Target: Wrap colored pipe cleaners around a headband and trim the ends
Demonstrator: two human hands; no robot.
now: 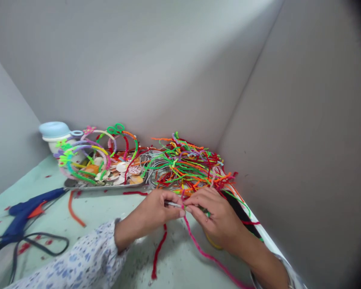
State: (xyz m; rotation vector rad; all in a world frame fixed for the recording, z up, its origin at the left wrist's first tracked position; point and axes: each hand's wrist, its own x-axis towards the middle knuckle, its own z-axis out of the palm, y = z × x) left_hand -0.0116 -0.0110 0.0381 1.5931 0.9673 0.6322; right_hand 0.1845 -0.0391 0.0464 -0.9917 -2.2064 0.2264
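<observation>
My left hand (156, 210) pinches a thin silver-grey band (173, 204), whose bare end shows between the fingers. Close against it, my right hand (215, 216) has thumb and fingertips pressed together on a bright pink pipe cleaner (203, 251). That pipe cleaner crosses the band at the fingertips, and its long tail hangs toward the lower right. Bits of green and yellow show behind my right fingers; they may belong to the same band, partly hidden by the hand. Below my left hand a red pipe cleaner (159, 253) lies on the table.
Behind my hands lies a heap of coloured pipe cleaners (186, 160) beside bare wire hoops (156, 166). A metal tray (108, 186) holds shells and wrapped headbands (90, 150). A lidded cup (55, 132), a blue glue gun (27, 212) with its cord, and an orange pipe cleaner (74, 210) are leftward.
</observation>
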